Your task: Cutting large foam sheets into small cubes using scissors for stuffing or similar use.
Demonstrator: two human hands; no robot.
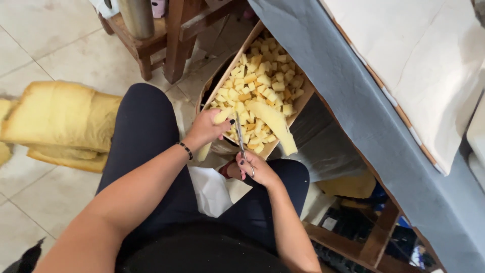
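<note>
Your left hand pinched a long yellow foam strip at its near end, holding it over the cardboard box of foam cubes set between your knees. Your right hand was closed around the handles of the scissors, blades raised upright beside the strip. In my judgement, clean work here called for keeping the strip above the box, feeding it evenly, and keeping your pinching fingers clear of the blades.

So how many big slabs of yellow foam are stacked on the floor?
3 that I can make out: a thick top slab, a thinner middle slab and a bottom slab, all left of the person's knee. The picture's edge cuts the stack off, so more may be hidden.
</note>
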